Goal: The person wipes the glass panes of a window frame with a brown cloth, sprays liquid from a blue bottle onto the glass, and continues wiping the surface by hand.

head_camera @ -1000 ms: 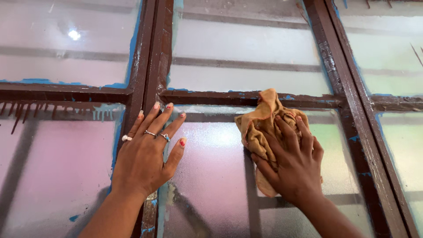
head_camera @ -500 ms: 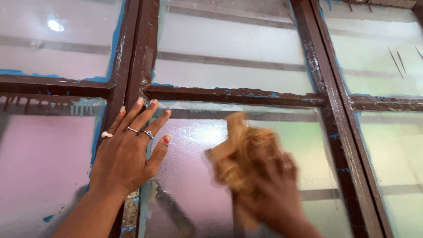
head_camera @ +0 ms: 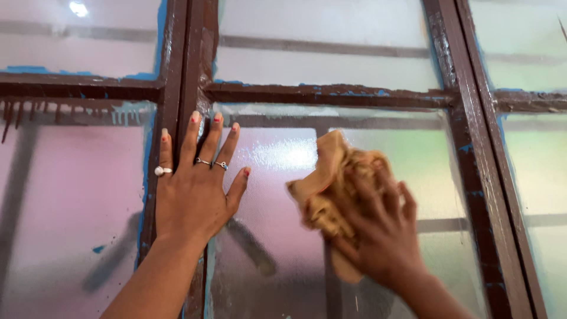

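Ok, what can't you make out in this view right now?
- Right hand and tan cloth: motion-blurred, grip detail unclear.
- Glass pane under the cloth: covered.
- What lies behind the frosted glass: only vague shapes.
- Brown window frame: cut off by picture edges.
- Left hand hides the frame beneath.

Left hand [head_camera: 192,192] on frame [head_camera: 177,88], cloth [head_camera: 331,189] on pane [head_camera: 277,177] right.

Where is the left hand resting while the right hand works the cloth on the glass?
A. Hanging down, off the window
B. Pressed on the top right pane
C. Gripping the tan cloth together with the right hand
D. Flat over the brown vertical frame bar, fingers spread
D: the left hand lies flat over the brown vertical frame bar, fingers spread, while the right hand alone presses the tan cloth to the frosted pane.
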